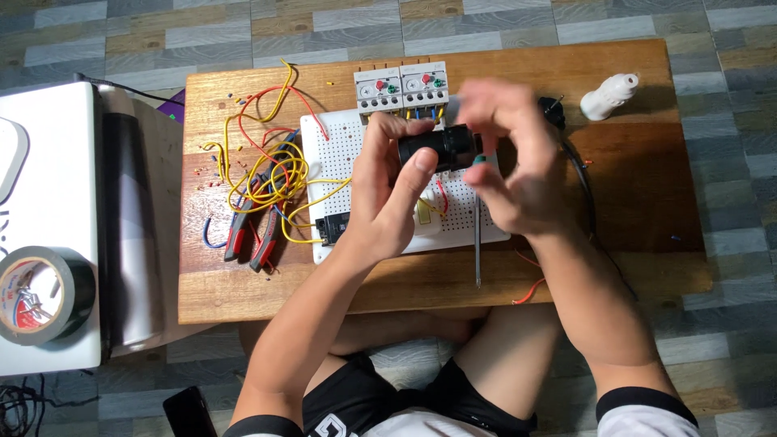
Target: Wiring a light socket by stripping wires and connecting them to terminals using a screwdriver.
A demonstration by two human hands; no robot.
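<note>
I am holding the black tube (437, 147) over the white board (340, 154), left hand (388, 194) fingers pinching it, right hand (510, 162) fingers blurry, and it may be slipping onto the wires (267, 170).

Black cylindrical component (438, 146): held horizontally, raised above the white perforated board (340, 154), beside a green-handled screwdriver (477, 235).

I see a varnished wood worktop (631, 194), a matt white perforated plastic board (340, 162), a glossy black plastic cylinder (441, 146), plastic-coated wires (267, 170), and rubber-handled pliers (247, 231) near its left edge.
</note>
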